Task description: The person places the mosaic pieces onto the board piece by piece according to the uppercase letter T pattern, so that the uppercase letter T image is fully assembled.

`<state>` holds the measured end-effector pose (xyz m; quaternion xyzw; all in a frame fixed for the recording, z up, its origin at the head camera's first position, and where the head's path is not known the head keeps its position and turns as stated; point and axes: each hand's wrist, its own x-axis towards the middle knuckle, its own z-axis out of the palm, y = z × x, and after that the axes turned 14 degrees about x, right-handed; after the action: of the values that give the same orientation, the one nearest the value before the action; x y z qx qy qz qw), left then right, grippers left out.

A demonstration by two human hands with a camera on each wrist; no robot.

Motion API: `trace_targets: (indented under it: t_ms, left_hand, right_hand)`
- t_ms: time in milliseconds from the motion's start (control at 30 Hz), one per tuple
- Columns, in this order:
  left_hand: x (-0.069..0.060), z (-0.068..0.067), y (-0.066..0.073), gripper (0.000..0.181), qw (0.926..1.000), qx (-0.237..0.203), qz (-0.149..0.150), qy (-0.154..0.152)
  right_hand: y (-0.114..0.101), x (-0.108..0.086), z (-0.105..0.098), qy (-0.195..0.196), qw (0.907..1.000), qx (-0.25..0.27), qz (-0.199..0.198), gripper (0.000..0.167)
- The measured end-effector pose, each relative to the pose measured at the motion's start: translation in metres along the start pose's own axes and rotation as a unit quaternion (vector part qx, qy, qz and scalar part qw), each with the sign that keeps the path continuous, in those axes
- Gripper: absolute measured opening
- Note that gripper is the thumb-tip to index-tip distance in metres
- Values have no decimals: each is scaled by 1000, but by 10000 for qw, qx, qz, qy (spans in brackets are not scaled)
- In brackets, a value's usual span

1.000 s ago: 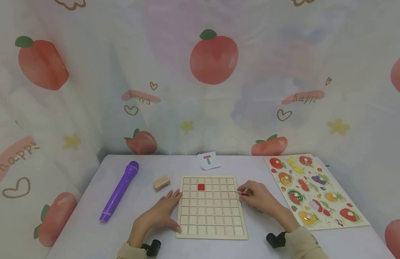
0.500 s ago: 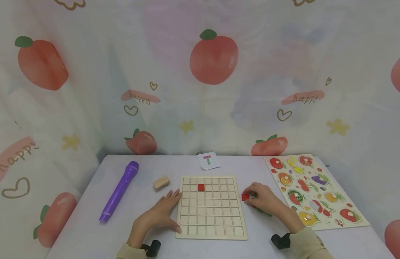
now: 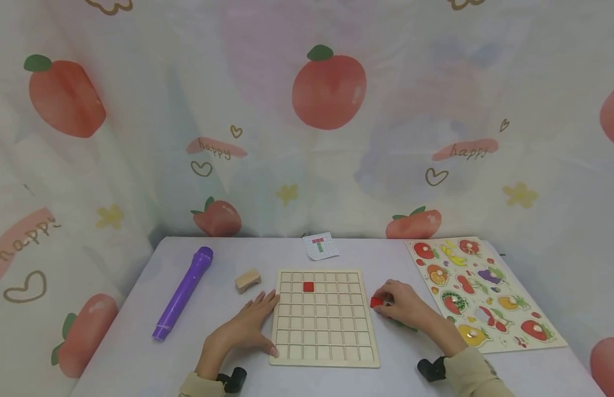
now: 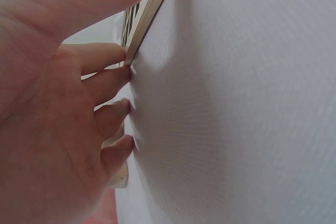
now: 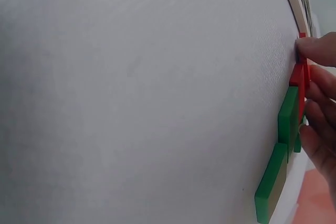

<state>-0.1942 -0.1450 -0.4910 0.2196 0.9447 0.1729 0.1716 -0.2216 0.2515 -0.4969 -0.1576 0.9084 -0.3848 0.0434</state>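
A wooden grid board lies mid-table with one red square in its second row. My left hand is spread at the board's left side, thumb and fingertips touching its edge; the left wrist view shows the fingers extended beside the board edge. Right of the board, my right hand pinches a red piece between thumb and finger. In the right wrist view another red piece and green pieces lie under and beside the fingers, partly hidden by them.
A purple microphone-shaped object lies at the left, with a small wooden block nearer the board. Behind the board is a paper card with a T pattern. A fruit puzzle board lies at the right.
My right hand has moved slightly right and down, away from the board's edge, and the red piece at its fingertips shows more of its face. The left hand has stayed in place.
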Motion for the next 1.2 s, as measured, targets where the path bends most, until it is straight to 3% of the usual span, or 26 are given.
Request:
trace_targets:
  t_ms: [233, 567, 1000, 1200]
  left_hand:
    - [-1, -1, -1, 122, 10000, -36, 12, 41]
    - [-1, -1, -1, 121, 9999, -98, 59, 70]
    - [-1, 0, -1, 121, 9999, -100, 53, 103]
    - [-1, 1, -1, 121, 9999, -97, 18, 96]
  right_hand:
    - [-4, 5, 1, 91, 9999, 107, -44, 23]
    - [-12, 19, 7, 155, 9978, 373, -535, 23]
    - [-30, 46, 23, -193, 9961, 480, -710, 23]
    - [-40, 60, 31, -407, 9955, 629, -586, 22]
